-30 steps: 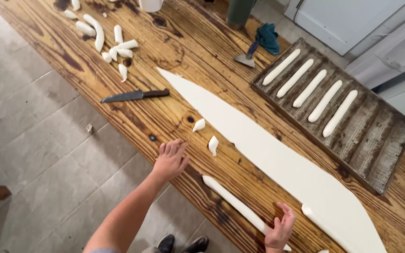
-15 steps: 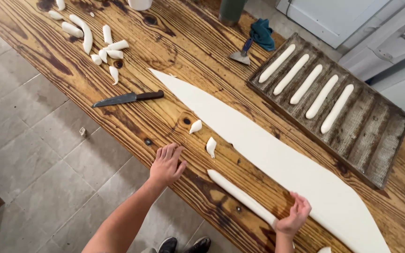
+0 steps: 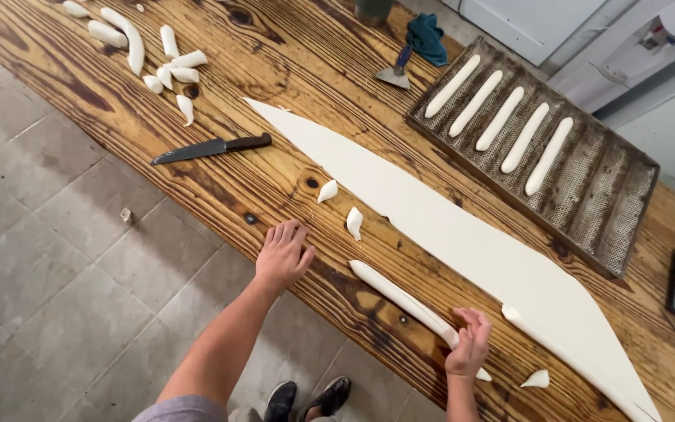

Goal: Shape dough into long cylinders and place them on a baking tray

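Left hand (image 3: 283, 254): flat on the worktop (image 3: 291, 55), palm down, fingers loosely spread, holding nothing; it rests near the left end of the dough roll (image 3: 408, 301) but apart from it. Right hand (image 3: 470, 344): half open, fingers curved, fingertips on the right part of the dough roll, thumb lifted; a press, not a closed grip.

Dough roll: one, long and thin, lying slantwise along the near edge of the worktop, just beside the dough sheet (image 3: 447, 227).

Dough sheet: one, long, flat, pointed at both ends.

Small dough scraps near the hands: two between left hand and sheet (image 3: 353, 223), one by the right hand (image 3: 537, 380).

Baking tray (image 3: 626, 211): one, grooved, dark; five shaped dough sticks (image 3: 501, 117) in it.

Knife (image 3: 212, 148): one, black. Scraper (image 3: 394, 72): one. Pile of dough offcuts (image 3: 158, 59) at far left, count unclear.
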